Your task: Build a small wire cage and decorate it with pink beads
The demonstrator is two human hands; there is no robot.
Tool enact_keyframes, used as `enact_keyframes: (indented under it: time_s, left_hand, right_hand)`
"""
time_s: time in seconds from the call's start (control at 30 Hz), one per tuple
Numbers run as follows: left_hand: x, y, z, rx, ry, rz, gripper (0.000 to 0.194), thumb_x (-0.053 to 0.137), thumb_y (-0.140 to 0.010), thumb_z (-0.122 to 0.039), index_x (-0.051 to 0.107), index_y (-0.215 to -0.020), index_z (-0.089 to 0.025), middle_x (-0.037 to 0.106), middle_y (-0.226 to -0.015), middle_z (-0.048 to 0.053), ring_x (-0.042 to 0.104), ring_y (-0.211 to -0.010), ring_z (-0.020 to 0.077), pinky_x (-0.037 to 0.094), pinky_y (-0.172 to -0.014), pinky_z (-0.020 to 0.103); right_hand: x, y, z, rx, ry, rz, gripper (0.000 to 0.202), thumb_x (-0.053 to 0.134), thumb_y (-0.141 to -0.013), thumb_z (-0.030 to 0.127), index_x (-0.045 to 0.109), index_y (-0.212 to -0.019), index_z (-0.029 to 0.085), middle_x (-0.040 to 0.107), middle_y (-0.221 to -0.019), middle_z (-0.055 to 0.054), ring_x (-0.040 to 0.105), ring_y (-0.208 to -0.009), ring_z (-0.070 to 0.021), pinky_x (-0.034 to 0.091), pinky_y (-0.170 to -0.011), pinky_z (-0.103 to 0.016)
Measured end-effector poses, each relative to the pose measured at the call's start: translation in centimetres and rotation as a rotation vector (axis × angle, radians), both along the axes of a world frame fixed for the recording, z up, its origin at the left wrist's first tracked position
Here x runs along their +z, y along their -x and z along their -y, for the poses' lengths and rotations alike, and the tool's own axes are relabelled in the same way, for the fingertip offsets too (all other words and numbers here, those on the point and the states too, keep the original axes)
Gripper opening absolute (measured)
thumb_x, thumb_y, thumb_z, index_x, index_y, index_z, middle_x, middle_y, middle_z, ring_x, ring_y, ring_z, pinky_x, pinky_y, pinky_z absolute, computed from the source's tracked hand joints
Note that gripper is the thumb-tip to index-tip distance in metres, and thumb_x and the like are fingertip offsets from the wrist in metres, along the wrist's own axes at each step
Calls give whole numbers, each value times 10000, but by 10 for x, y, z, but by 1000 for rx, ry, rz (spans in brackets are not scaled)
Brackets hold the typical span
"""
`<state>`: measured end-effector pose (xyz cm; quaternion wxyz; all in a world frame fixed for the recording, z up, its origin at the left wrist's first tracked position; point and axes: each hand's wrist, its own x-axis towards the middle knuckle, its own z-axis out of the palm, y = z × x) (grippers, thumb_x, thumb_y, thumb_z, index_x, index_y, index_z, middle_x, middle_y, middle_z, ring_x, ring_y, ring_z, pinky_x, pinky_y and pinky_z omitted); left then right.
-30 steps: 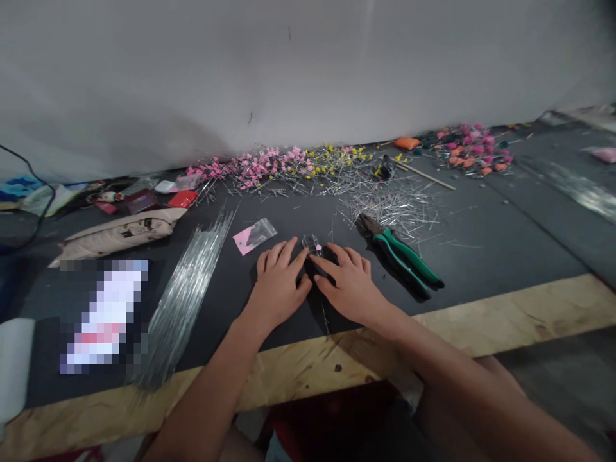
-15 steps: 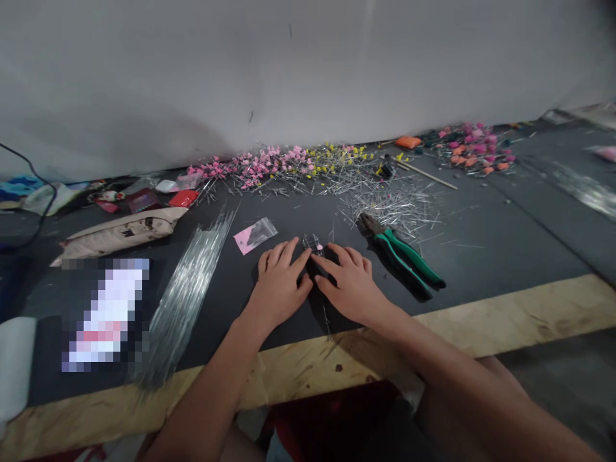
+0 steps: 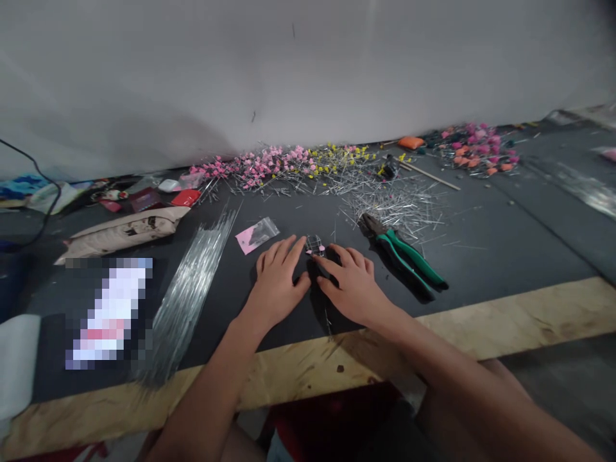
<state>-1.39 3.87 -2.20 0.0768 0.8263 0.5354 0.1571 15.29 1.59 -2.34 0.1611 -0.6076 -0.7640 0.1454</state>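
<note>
A small wire piece (image 3: 315,245) with pink bits lies on the dark tabletop between my fingertips. My left hand (image 3: 279,282) rests palm down to its left, fingers spread and index tip beside the wire. On the other side, my right hand (image 3: 349,282) also lies with fingers apart, its index fingertip at the lower edge of the piece. Neither hand grips anything. A thin wire trails toward the table's front edge below the piece. Green-handled pliers (image 3: 409,256) lie right of my right hand, and a small plastic bag (image 3: 257,235) with a pink card is beyond my left hand.
Silver wires (image 3: 192,289) lie in a bundle at left, near a blurred bright rectangle (image 3: 113,311) and a beige pouch (image 3: 125,234). Pink and yellow headed wires (image 3: 289,163) line the wall. Loose wires (image 3: 399,205) spread behind the pliers. Wood (image 3: 520,314) edges the table.
My left index finger has drawn back a little from the wire piece, uncovering a second pink bit at its left. The right hand has barely moved, and the view has shifted slightly.
</note>
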Motion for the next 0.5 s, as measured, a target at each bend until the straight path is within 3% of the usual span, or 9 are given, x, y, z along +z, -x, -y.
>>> enact_keyframes:
  time_s: [0.13, 0.23, 0.5]
  left_hand:
    - [5, 11, -1, 102, -54, 95, 550, 467, -791, -177, 326, -1321, -210, 500, -1252, 81, 409, -1169, 236, 307, -986, 423]
    - [7, 23, -2, 143, -65, 80, 469, 462, -770, -137, 447, -1236, -183, 540, -1166, 82, 451, -1100, 239, 336, -966, 416]
    - [0, 45, -9, 64, 52, -3, 262, 425, -839, -162, 604, -1029, -141, 602, -995, 98, 534, -938, 226, 414, -864, 389]
  right_hand:
    - [1, 0, 1, 0, 6, -17, 405, 425, -853, 351, 475, -1255, 347, 421, -1343, -75, 330, -1213, -307, 293, -932, -496]
    - [2, 0, 2, -3, 10, -48, 416, 429, -849, 346, 463, -1263, 351, 421, -1346, -68, 332, -1214, -305, 291, -939, -501]
    - [1, -3, 2, -42, 50, -172, 429, 455, -827, 315, 483, -1255, 327, 443, -1334, -60, 336, -1218, -308, 288, -957, -515]
